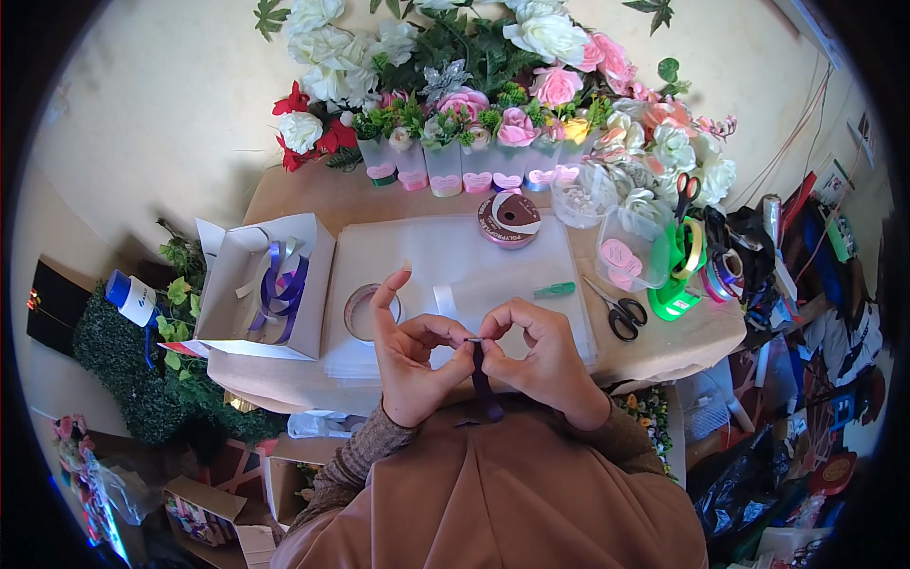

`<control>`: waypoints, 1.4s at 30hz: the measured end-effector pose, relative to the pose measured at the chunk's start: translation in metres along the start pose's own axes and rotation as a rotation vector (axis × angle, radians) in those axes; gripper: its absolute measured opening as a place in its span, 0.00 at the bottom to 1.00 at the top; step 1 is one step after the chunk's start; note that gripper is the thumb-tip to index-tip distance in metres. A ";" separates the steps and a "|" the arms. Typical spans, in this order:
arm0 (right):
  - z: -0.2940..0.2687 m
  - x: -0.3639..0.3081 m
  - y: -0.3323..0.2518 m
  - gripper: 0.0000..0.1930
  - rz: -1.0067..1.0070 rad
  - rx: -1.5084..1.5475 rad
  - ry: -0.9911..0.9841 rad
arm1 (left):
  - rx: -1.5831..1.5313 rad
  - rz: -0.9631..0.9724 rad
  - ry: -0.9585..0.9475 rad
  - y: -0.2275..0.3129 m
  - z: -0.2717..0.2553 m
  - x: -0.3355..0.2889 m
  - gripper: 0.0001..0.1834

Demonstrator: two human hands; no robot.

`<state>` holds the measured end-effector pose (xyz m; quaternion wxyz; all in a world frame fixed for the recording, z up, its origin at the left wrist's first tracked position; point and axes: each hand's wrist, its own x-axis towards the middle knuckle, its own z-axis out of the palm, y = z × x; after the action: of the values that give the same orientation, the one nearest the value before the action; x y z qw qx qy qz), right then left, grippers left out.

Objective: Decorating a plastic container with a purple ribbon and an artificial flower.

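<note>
Close in front of my body, my left hand [415, 353] and my right hand [536, 353] meet at the fingertips. Thumb and forefinger of each hand pinch the upper end of a dark purple ribbon [484, 387], which hangs down between them. The left little finger sticks up, apart from the pinch. Under and beyond the hands lie translucent sheets [427, 247]. A tape roll [359, 314] rests on them beside my left hand, and a short pale ribbon strip [445, 300] is just beyond. A green cutter-like tool [555, 290] lies past my right hand.
An open white box [319, 284] with purple ribbon curls [281, 289] stands left. Black scissors [626, 318], a green tape dispenser [675, 299] and a clear tub [637, 223] are right. A ribbon spool [509, 220] sits behind, before a row of small flower bouquets [477, 166].
</note>
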<state>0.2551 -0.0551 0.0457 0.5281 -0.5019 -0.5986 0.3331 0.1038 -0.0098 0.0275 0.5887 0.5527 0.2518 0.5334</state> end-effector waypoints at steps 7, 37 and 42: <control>-0.001 0.000 0.002 0.07 -0.052 0.009 -0.014 | 0.003 0.004 -0.026 0.001 0.000 0.000 0.48; 0.002 0.005 0.000 0.13 -0.470 -0.434 0.268 | -0.203 -0.109 -0.028 -0.004 0.000 0.003 0.42; 0.002 0.005 0.002 0.12 -0.457 -0.492 0.280 | -0.164 -0.084 -0.040 -0.006 -0.001 0.002 0.42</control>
<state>0.2540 -0.0496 0.0447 0.5291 -0.5077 -0.6796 -0.0195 0.1053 -0.0067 0.0227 0.6586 0.5023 0.2184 0.5159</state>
